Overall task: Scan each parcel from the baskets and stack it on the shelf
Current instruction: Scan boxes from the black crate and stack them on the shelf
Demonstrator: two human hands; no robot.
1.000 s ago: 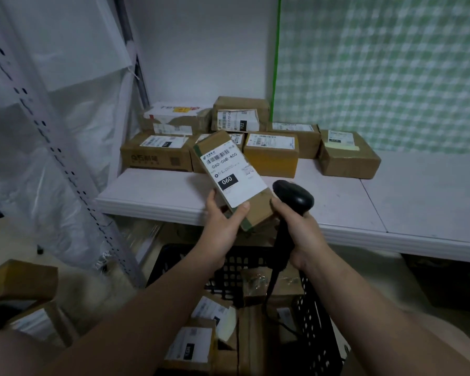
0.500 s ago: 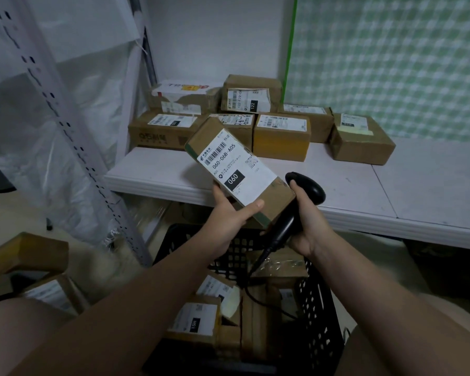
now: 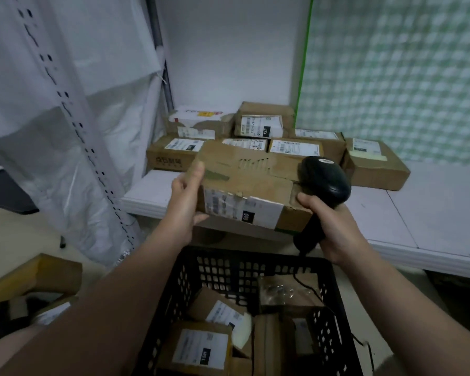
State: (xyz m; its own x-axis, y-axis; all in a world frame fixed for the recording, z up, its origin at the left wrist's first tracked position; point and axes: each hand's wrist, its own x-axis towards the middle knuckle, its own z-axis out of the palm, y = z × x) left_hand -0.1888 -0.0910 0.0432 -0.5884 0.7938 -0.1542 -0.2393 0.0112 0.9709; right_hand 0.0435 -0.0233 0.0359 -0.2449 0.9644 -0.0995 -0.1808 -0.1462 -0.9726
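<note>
One parcel (image 3: 250, 183), earlier label-up, now label-nearside, between left hand (image 3: 186, 204) and scanner (image 3: 324, 177).

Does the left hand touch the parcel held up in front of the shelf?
Touching. The head view shows the left hand gripping the left end of the parcel, thumb on its top face and fingers under it.

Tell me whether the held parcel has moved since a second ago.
Yes. The parcel has turned: its length now lies along the shelf edge, label on its near side, no longer on top.
</note>
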